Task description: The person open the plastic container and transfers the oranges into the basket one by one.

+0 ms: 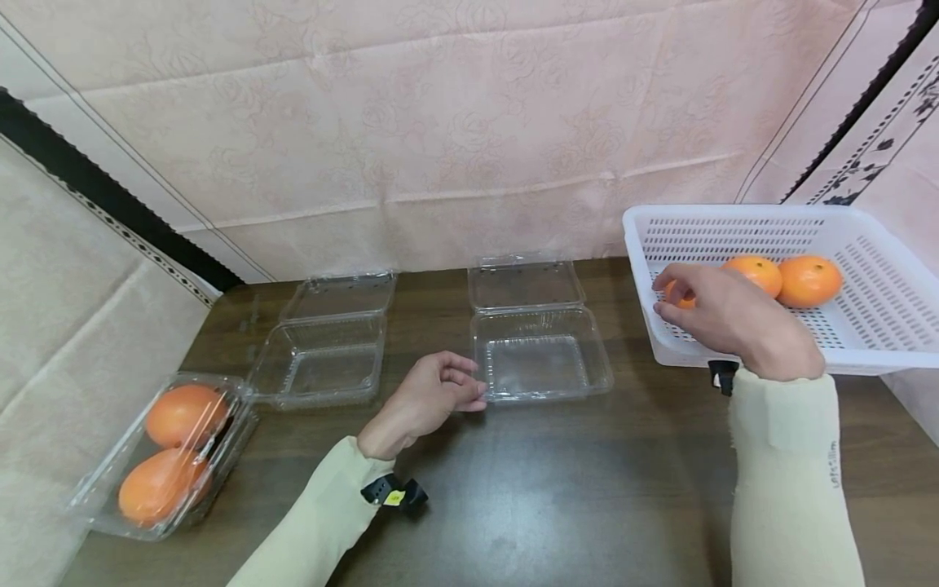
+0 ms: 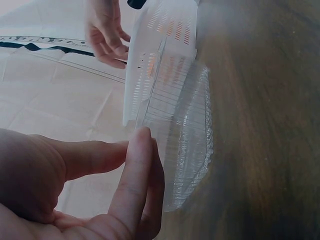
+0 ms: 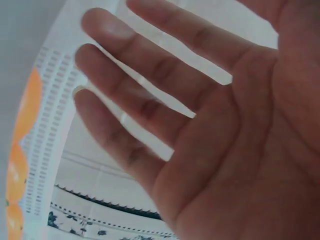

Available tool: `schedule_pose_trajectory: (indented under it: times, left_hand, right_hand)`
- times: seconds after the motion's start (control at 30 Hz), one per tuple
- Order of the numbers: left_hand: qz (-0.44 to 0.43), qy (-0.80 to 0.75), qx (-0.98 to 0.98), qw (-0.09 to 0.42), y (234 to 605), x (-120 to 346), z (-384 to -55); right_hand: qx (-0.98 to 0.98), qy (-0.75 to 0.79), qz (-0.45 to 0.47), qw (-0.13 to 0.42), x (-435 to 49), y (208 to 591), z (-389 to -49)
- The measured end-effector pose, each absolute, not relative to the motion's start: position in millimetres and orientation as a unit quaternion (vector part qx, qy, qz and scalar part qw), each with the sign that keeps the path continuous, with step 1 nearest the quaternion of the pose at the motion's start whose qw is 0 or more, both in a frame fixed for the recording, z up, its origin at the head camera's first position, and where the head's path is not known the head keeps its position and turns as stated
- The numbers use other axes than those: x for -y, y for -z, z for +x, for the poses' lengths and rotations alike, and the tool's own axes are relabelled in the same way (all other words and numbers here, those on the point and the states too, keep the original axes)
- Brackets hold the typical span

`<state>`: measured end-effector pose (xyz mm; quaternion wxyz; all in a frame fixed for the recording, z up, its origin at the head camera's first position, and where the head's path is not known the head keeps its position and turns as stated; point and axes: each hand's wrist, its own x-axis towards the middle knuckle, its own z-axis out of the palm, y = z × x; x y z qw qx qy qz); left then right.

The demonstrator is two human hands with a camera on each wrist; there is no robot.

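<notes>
My left hand [image 1: 429,395] pinches the left rim of an open, clear plastic clamshell box [image 1: 539,359], thumb against fingers in the left wrist view. The box stands with its lid [image 1: 524,285] folded back, and no fruit lies in it. Over the left side of a white perforated basket [image 1: 689,214] hovers my right hand [image 1: 741,318]. Its fingers are spread and relaxed in the right wrist view, with nothing in the palm. The basket holds oranges [image 1: 809,281]; one orange [image 1: 685,302] is partly hidden behind the right hand.
Left of the middle stands another open clear clamshell box [image 1: 323,359], its lid laid back. At the far left a closed clamshell box [image 1: 238,420] contains two oranges [image 1: 163,487]. Pink patterned cloth [image 1: 469,147] hangs behind the dark wooden table [image 1: 557,505].
</notes>
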<state>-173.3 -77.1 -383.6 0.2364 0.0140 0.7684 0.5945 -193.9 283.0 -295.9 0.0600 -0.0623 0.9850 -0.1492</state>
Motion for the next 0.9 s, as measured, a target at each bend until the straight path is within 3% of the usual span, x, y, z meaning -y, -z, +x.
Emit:
schedule_pose_trajectory:
  times: [0.3, 0.53, 0.9]
  left_hand:
    - [0.022, -0.593, -0.768, 0.241, 382.3, 78.2, -172.7]
    - [0.022, -0.595, -0.766, 0.242, 382.8, 78.3, -173.1]
    - [0.022, -0.594, -0.766, 0.244, 381.0, 77.9, -172.8]
  right_hand:
    - [-0.976, 0.17, -0.136, -0.014, -253.5, 291.8, -191.6]
    - [-0.968, 0.174, -0.182, 0.015, -228.4, 297.9, -195.5]
    - [-0.974, 0.143, -0.163, 0.059, -209.4, 312.0, -199.6]
